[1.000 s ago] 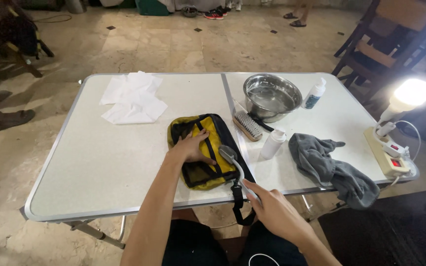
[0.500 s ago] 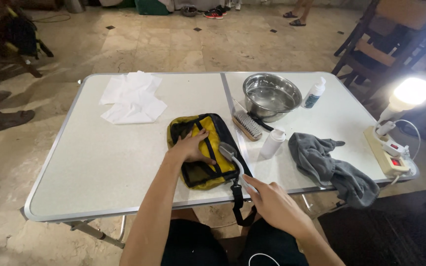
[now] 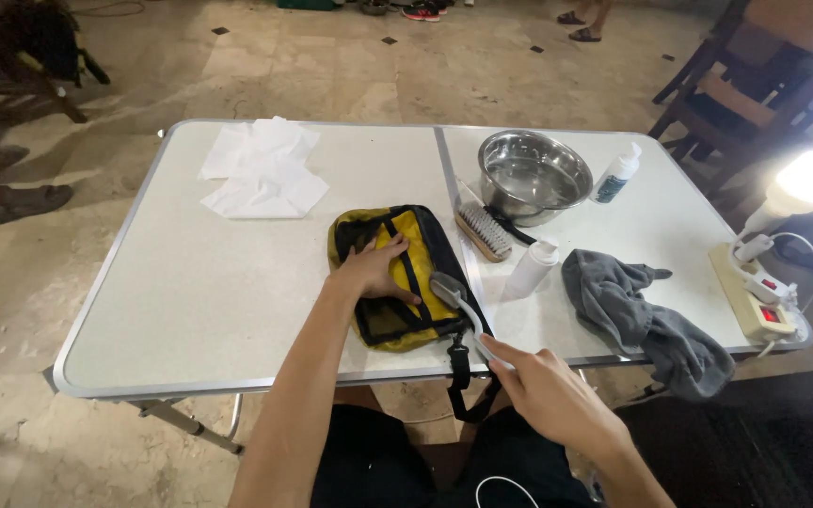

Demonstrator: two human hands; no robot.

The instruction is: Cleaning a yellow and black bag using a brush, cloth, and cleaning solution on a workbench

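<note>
Little is changing since earlier: the left hand (image 3: 375,270) is still pressing flat, fingers released, on the yellow-and-black fabric pouch (image 3: 400,277) lying mid-surface, while the right hand (image 3: 546,392), at 5 o'clock, is still grasping the grey-headed white brush (image 3: 458,306) touching the pouch's edge.

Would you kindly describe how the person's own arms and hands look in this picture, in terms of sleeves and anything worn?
Both forearms are bare, with no sleeves reaching into view. The left hand and the right hand wear no gloves, and no rings, watch or bracelet can be seen on them. The arms are slim and come up from the bottom edge of the picture, above dark shorts, where a thin white cable loops.
</note>
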